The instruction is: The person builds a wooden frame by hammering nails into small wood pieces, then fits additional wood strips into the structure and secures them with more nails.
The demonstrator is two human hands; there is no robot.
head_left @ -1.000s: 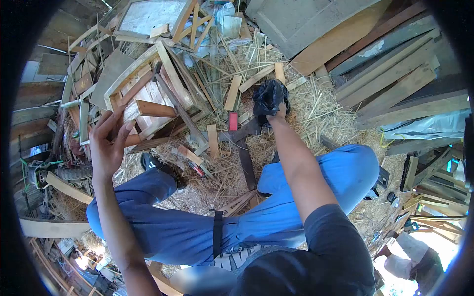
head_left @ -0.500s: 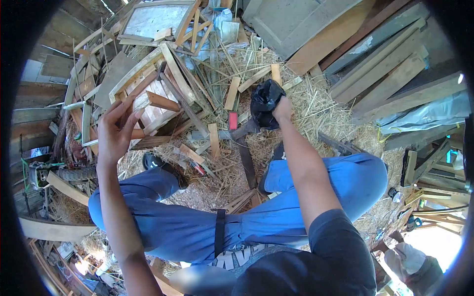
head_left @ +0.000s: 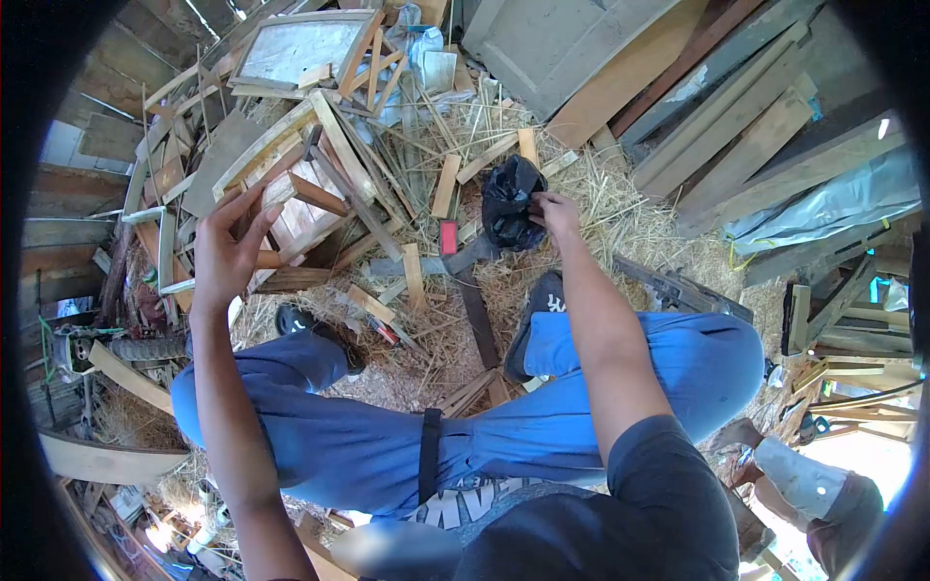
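Observation:
My left hand (head_left: 228,254) is closed around a wooden piece (head_left: 318,196) with a squared end and short bars sticking out to the right. Over the straw, my right hand (head_left: 557,217) pinches the right edge of a black plastic bag (head_left: 511,203). The bag's mouth looks partly spread, and what is inside cannot be made out. Just left of the bag, a small red block (head_left: 448,237) lies by a dark metal or wooden bar (head_left: 477,318).
A wooden frame (head_left: 334,145) leans at the upper left. Long boards (head_left: 722,126) and a grey panel (head_left: 552,48) stand at the upper right. Short wood offcuts (head_left: 446,186) lie on the straw. Another person's legs (head_left: 799,474) show at the lower right.
My right hand has turned and its fingers now show at the bag's edge. The bag looks fuller and wider. At the lower right, the other person's legs have shifted. My left hand is almost unchanged.

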